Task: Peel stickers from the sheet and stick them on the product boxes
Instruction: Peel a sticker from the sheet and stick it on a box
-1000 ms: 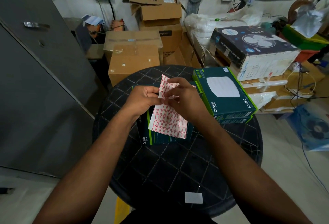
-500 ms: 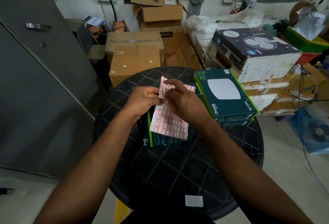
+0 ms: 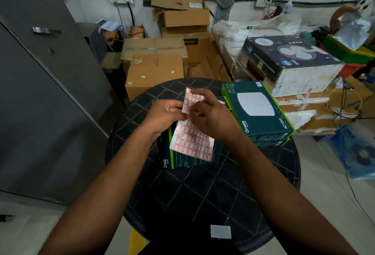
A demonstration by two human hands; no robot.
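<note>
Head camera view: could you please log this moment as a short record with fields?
Surface: round black plastic table
Sheet: white sticker sheet with red-bordered labels, held above a teal box
Left hand: grips the sheet's left edge
Right hand: pinches at the sheet's upper part
Boxes: teal Omada product box under the sheet; stacked teal Omada boxes to the right

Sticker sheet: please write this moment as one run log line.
step: peeling | left hand: holds sticker sheet | right hand: fingers pinch at sheet | sheet: above teal product box | table: black, round
</note>
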